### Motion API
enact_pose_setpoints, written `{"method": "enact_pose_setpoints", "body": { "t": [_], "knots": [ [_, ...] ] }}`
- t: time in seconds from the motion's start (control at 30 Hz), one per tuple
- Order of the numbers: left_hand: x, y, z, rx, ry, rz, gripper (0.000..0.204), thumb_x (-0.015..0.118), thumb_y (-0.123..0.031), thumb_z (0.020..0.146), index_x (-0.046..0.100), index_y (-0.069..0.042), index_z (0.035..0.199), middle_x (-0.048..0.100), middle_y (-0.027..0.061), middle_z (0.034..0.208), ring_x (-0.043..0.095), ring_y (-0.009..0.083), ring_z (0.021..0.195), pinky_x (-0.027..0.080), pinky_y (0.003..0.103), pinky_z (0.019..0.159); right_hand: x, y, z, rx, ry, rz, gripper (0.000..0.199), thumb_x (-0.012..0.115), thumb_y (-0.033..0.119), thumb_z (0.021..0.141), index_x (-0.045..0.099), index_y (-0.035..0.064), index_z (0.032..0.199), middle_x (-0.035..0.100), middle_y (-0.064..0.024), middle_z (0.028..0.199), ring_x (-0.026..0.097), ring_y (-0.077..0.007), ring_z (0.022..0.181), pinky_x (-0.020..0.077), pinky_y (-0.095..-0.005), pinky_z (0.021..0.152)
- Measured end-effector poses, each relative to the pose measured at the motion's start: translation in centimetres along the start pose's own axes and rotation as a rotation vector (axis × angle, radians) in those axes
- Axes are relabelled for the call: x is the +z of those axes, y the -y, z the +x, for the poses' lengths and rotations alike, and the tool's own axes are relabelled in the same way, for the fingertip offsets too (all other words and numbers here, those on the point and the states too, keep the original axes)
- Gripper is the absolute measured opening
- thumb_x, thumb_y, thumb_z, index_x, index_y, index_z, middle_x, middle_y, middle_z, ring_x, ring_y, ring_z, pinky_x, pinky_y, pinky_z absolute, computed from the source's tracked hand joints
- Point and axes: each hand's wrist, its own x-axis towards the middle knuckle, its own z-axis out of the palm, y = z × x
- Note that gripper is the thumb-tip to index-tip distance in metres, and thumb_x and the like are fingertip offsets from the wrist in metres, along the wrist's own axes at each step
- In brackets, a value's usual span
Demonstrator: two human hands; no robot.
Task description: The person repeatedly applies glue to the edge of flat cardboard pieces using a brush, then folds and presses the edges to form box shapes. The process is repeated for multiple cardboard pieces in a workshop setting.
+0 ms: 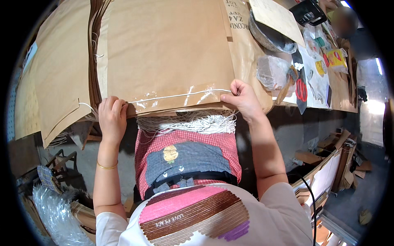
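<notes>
A white string (176, 96) is stretched across the near edge of a brown paper sack (164, 49), over shiny wet-looking smears of what may be glue. My left hand (111, 112) pinches the string's left end at the sack's near left corner. At the right end, my right hand (245, 99) holds the string between thumb and bent fingers, by the near right corner. Just below the sack's edge, a thick bundle of white strings (205, 123) lies across my lap on a red checked apron (143, 153).
To the left lies a stack of brown paper sacks (61, 78) with string on its near edge. At right are a bowl (271, 37) partly under a board (277, 16), a plastic bag (271, 71), red-handled scissors (301, 90) and a yellow packet (337, 60). A person (344, 22) is beyond.
</notes>
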Motion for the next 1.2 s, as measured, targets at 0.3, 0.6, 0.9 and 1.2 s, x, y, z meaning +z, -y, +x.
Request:
{"method": "enact_pose_setpoints", "body": {
  "t": [0.3, 0.6, 0.9, 1.2],
  "knots": [
    [-1.1, 0.8, 0.0, 0.065, 0.273, -0.422, 0.034, 0.061, 0.007, 0.074, 0.063, 0.001, 0.108, 0.058, 0.0135, 0.102, 0.055, 0.0282, 0.1, 0.045, 0.036, 0.086, 2.2, -0.7, -0.5, -0.816, -0.228, -0.662, 0.02, 0.073, -0.002, 0.066, 0.067, 0.0008, 0.084, 0.062, -0.0099, 0.091, 0.061, -0.0265, 0.084, 0.0502, -0.0332, 0.082],
    [-1.9, 2.6, 2.6, -0.326, 0.488, -0.513, 0.028, 0.075, -0.008, 0.071, 0.066, 0.002, 0.096, 0.06, 0.0104, 0.09, 0.058, 0.0221, 0.077, 0.048, 0.033, 0.07, 1.7, 0.4, 2.2, -0.186, -0.081, -0.352, 0.015, 0.071, 0.013, 0.08, 0.068, -0.0014, 0.079, 0.063, -0.0081, 0.075, 0.059, -0.0174, 0.067, 0.0461, -0.0294, 0.06],
    [1.2, -0.6, 1.3, -0.358, 0.088, 0.144, 0.013, 0.059, -0.012, 0.086, 0.053, -0.002, 0.092, 0.058, 0.0153, 0.081, 0.06, 0.0365, 0.074, 0.047, 0.045, 0.064, 4.9, -0.8, 1.7, -0.544, -0.511, -1.131, 0.021, 0.068, 0.023, 0.079, 0.063, 0.006, 0.09, 0.062, -0.0111, 0.089, 0.059, -0.0292, 0.079, 0.0465, -0.0412, 0.068],
    [1.0, -4.5, 0.4, -0.079, 0.484, 0.123, 0.106, 0.061, -0.062, 0.074, 0.022, 0.012, 0.141, 0.022, 0.0269, 0.149, 0.017, 0.0375, 0.141, 0.013, 0.045, 0.116, 10.4, -1.0, -0.9, -0.467, -0.188, -1.221, 0.083, 0.066, 0.038, 0.081, 0.028, -0.005, 0.141, 0.029, -0.0207, 0.148, 0.027, -0.0343, 0.138, 0.0212, -0.0446, 0.113]
  ]
}}
